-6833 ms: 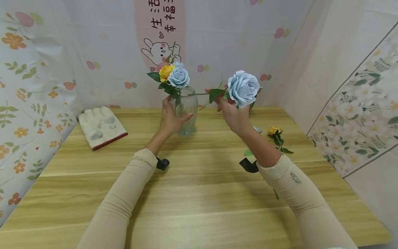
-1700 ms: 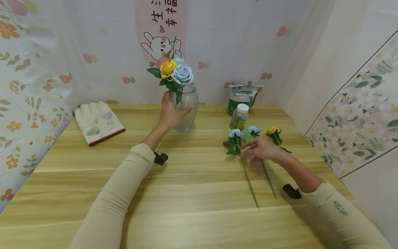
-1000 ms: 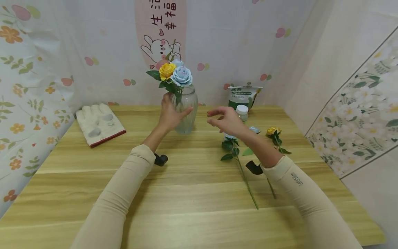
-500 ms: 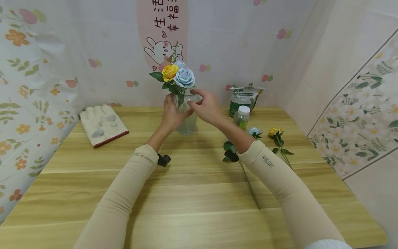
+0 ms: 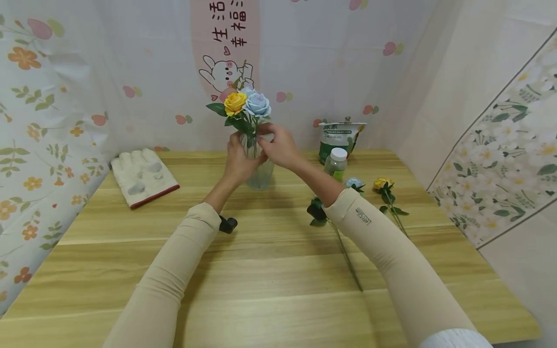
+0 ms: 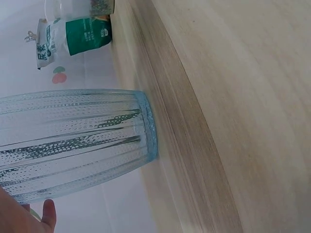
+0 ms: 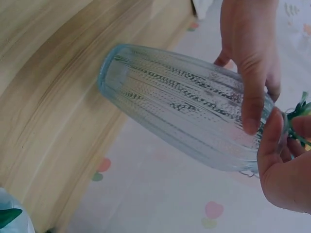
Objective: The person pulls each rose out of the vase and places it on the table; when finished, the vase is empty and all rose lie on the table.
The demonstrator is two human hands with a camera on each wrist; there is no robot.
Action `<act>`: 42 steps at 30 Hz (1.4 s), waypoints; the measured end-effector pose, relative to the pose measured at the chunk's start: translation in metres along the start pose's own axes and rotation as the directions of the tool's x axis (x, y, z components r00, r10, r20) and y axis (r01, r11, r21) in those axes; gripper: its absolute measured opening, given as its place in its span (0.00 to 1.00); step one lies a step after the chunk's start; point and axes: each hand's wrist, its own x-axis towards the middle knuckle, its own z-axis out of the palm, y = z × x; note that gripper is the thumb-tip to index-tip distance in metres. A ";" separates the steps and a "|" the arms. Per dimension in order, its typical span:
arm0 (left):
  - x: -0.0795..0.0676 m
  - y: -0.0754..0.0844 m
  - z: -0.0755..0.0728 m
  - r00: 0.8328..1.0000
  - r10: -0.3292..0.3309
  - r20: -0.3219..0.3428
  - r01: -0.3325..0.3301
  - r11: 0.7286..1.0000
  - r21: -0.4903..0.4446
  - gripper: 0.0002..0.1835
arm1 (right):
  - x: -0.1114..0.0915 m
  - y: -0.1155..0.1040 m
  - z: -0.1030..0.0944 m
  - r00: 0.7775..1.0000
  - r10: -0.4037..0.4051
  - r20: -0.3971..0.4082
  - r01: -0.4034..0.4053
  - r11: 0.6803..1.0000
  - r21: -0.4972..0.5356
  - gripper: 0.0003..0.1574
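My left hand (image 5: 238,162) holds the upper side of a clear ribbed glass vase (image 5: 261,178), which stands upright on the table. Artificial roses rise from the vase's mouth: a yellow rose (image 5: 235,103), a light blue rose (image 5: 257,105) in front and another pale blue one partly behind. At the rim, my right hand (image 5: 278,145) pinches a green stem under the front blue rose between thumb and fingers. The right wrist view shows both hands (image 7: 286,179) close together at the vase mouth; its fingertips partly cover the stems.
Right of the vase lie a loose blue rose (image 5: 354,183), a yellow rose (image 5: 383,182) and a stem (image 5: 348,256) whose bloom my right forearm hides. Behind them stand a white-capped jar (image 5: 336,163) and a green-white pouch (image 5: 337,137). A work glove (image 5: 143,176) lies at left.
From above the loose roses, my right hand has moved left to the vase mouth. Since half a second ago the front blue rose has shifted slightly upward. My left hand stays on the vase.
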 end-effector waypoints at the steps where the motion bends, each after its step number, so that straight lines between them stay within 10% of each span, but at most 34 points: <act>1: 0.000 0.000 0.000 1.000 -0.003 0.001 0.003 1.000 -0.002 0.51 | 0.001 0.001 0.000 1.000 0.015 -0.009 -0.014 1.000 0.018 0.20; 12: -0.002 0.000 0.001 0.999 0.022 -0.026 -0.022 1.000 -0.002 0.52 | 0.005 0.002 -0.001 0.991 0.133 -0.030 -0.122 0.962 0.245 0.18; 24: 0.002 0.001 -0.001 1.000 0.008 -0.026 -0.007 1.000 0.029 0.55 | -0.006 -0.012 -0.005 0.969 -0.105 -0.226 0.155 0.964 0.218 0.22; 42: 0.001 -0.003 0.002 0.999 -0.036 -0.008 0.035 0.999 -0.013 0.55 | -0.006 -0.008 -0.003 0.980 0.002 -0.198 0.061 0.948 0.311 0.16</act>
